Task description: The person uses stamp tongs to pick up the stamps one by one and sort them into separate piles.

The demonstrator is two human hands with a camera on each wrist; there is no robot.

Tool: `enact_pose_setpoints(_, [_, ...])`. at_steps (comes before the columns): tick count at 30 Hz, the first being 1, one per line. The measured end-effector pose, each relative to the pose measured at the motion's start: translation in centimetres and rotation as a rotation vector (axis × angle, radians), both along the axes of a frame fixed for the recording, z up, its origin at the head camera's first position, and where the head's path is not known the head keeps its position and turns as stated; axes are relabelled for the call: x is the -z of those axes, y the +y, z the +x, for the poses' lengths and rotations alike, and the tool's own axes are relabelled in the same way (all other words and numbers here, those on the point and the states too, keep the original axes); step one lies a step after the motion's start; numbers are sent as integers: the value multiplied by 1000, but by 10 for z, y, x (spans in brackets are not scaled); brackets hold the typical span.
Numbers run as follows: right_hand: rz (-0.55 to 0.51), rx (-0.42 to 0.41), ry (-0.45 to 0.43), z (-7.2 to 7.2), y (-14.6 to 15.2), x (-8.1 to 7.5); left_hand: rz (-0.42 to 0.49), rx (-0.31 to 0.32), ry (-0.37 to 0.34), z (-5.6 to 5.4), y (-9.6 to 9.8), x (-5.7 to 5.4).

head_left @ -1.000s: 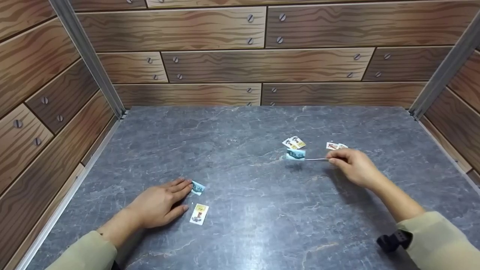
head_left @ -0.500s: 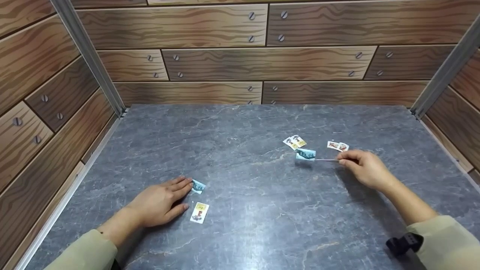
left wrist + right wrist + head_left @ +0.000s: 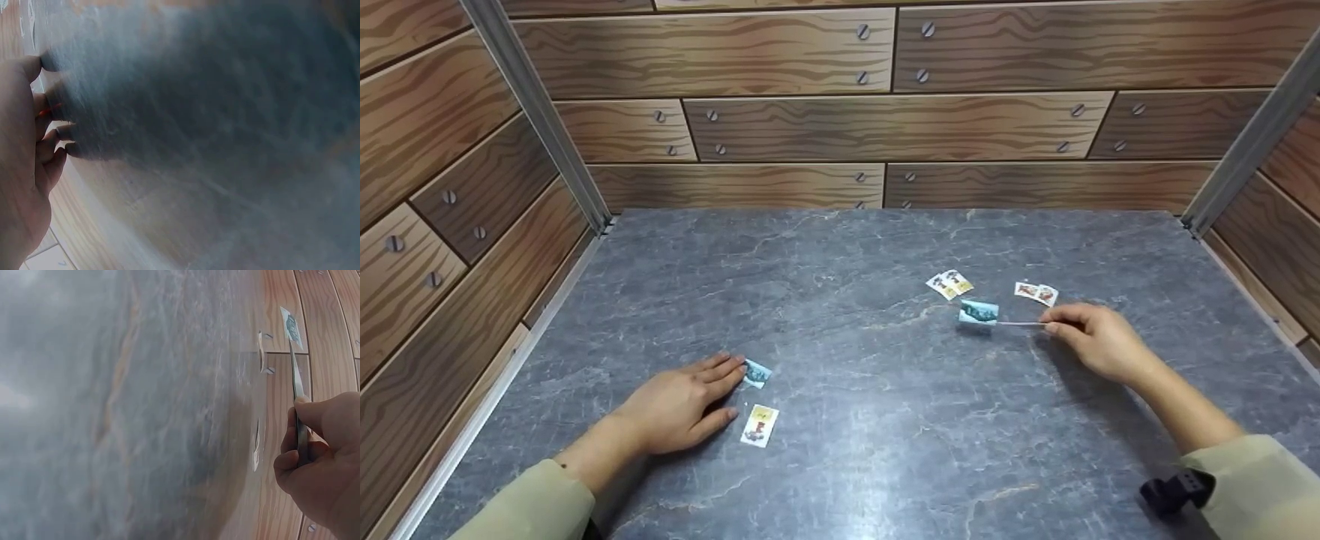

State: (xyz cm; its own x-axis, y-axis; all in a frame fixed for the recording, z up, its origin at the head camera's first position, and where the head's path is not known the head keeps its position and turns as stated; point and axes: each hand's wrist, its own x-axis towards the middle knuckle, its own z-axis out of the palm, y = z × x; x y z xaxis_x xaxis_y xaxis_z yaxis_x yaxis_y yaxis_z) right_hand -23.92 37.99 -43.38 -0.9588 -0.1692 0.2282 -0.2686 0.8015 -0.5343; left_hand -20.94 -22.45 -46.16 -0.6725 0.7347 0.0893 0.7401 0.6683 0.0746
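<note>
In my right hand (image 3: 1099,341) I pinch a pair of slim metal tweezers (image 3: 297,382), seen best in the right wrist view. Their tips hold a small blue stamp (image 3: 979,313) a little above the table, its shadow just under it. My left hand (image 3: 679,409) lies flat on the table with its fingers stretched out. The fingertips rest on the edge of another blue stamp (image 3: 757,373). Just below it, near the left thumb, lies a white and yellow stamp (image 3: 760,425). The left wrist view shows this hand's fingers from the side.
Two overlapping white and yellow stamps (image 3: 950,285) lie behind the held one. To their right is a pair of white and red stamps (image 3: 1036,292), close to my right hand. Wood-patterned walls (image 3: 787,131) enclose the grey marbled table (image 3: 847,465) at the back and sides.
My right hand has moved to the right with the tweezers and the blue stamp, leaving the white and red pair more exposed. The left hand has stayed put.
</note>
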Motion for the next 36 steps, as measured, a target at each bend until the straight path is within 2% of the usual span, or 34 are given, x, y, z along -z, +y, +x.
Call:
enact_pose_setpoints(19, [41, 20, -104, 5, 27, 9, 6, 1, -1, -1, -1, 0])
enact_pose_setpoints(36, [70, 37, -89, 5, 35, 16, 9, 9, 15, -1, -1, 2])
